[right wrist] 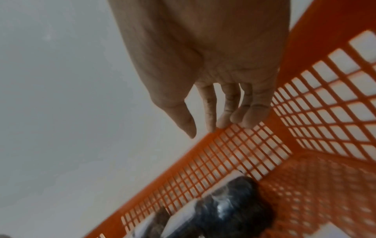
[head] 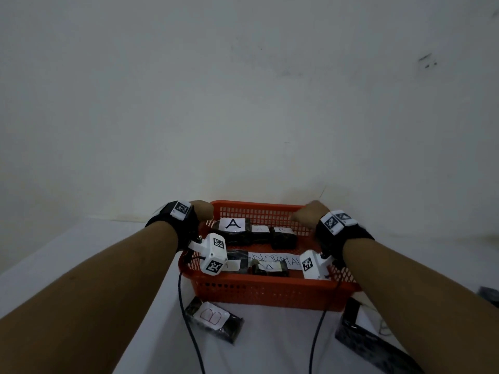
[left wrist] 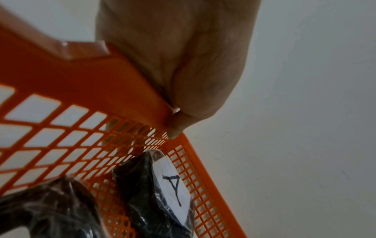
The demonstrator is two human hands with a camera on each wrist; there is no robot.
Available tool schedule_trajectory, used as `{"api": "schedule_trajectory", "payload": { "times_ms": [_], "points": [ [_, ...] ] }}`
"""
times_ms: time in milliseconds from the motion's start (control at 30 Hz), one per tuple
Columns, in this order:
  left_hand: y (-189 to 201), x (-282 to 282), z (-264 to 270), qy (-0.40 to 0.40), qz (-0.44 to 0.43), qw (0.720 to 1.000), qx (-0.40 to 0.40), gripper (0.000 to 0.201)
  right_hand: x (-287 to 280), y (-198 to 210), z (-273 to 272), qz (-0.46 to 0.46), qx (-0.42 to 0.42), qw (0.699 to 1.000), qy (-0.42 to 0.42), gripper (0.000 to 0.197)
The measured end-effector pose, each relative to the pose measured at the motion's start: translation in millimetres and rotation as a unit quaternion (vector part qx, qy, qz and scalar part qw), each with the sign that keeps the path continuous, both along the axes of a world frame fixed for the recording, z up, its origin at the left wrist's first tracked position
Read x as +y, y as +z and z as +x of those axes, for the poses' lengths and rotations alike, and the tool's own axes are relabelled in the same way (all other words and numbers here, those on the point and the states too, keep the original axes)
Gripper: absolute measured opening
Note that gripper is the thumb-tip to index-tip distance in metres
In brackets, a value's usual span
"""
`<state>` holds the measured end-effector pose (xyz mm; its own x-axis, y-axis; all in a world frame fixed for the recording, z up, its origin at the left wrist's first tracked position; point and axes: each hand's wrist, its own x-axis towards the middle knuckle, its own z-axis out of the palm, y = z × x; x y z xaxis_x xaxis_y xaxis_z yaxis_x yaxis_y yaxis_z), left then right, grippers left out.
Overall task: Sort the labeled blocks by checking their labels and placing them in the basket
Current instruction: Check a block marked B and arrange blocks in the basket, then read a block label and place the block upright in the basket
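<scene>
An orange mesh basket point(head: 270, 286) stands on the white table against the wall. It holds several dark wrapped blocks, one labelled A point(head: 232, 228), and a paper slip reading NORMAL point(head: 275, 260). My left hand point(head: 202, 210) grips the basket's far-left corner. In the left wrist view the thumb point(left wrist: 177, 127) lies over the rim point(left wrist: 101, 80), the fingers show behind the mesh, and the A block point(left wrist: 173, 185) lies below. My right hand point(head: 307, 214) is at the far-right corner, with straight fingertips point(right wrist: 248, 119) resting on the far rim point(right wrist: 205, 136). A block labelled B point(head: 213, 318) lies in front of the basket.
A larger dark block with a white label point(head: 361, 327) lies at the front right, partly under my right forearm. Another dark item point(head: 490, 292) sits at the right edge. Two black cables point(head: 189, 333) trail across the table. The white wall stands just behind the basket.
</scene>
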<state>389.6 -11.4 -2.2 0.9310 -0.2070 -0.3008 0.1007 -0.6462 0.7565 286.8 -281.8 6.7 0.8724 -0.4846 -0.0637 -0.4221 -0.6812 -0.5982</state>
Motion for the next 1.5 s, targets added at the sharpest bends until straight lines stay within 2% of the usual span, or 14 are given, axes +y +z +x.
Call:
{"api": "schedule_trajectory", "payload": {
  "times_ms": [133,267,367,433,500,567,700,800,933,1033,1133,1267,1333,1500],
  "points": [
    [24,2,-22,-0.010,0.043,0.999,-0.019,0.029,7,42,-15,-0.007,-0.111,0.994,0.001,0.028],
    [63,12,-42,-0.024,0.078,0.984,-0.156,0.023,37,80,-50,0.023,-0.262,0.964,0.027,0.015],
    [79,28,-62,-0.049,0.066,0.964,-0.254,0.026,72,92,-85,0.058,-0.294,0.950,0.082,0.012],
    [84,40,-90,-0.090,0.066,0.946,-0.305,0.020,99,90,-112,0.066,-0.274,0.952,0.122,0.013],
    [84,51,-122,-0.142,0.079,0.933,-0.320,0.016,125,80,-138,0.081,-0.239,0.953,0.168,0.015],
    [76,63,-151,-0.193,0.092,0.927,-0.306,0.013,145,63,-160,0.103,-0.205,0.951,0.205,0.014],
    [52,83,-191,-0.268,0.132,0.917,-0.265,0.004,172,21,-181,0.092,-0.120,0.960,0.237,0.010],
    [27,86,-203,-0.306,0.205,0.897,-0.246,0.016,181,-5,-184,0.086,-0.043,0.966,0.239,0.011],
    [-8,85,-205,-0.292,0.277,0.882,-0.245,0.037,183,-35,-176,0.006,0.026,0.980,0.199,0.039],
    [-27,83,-207,-0.305,0.308,0.869,-0.238,0.034,186,-49,-167,-0.010,0.051,0.980,0.190,0.042],
    [-37,83,-205,-0.301,0.286,0.877,-0.241,0.039,192,-56,-162,-0.011,0.033,0.984,0.175,0.042],
    [-38,79,-207,-0.289,0.232,0.885,-0.281,0.042,197,-62,-160,0.042,-0.012,0.990,0.135,0.035],
    [-39,80,-208,-0.290,0.225,0.888,-0.278,0.041,194,-60,-161,0.044,-0.001,0.988,0.147,0.032],
    [-32,90,-206,-0.264,0.190,0.918,-0.228,0.037,175,-40,-173,0.098,-0.002,0.974,0.205,0.025]
  ]
}}
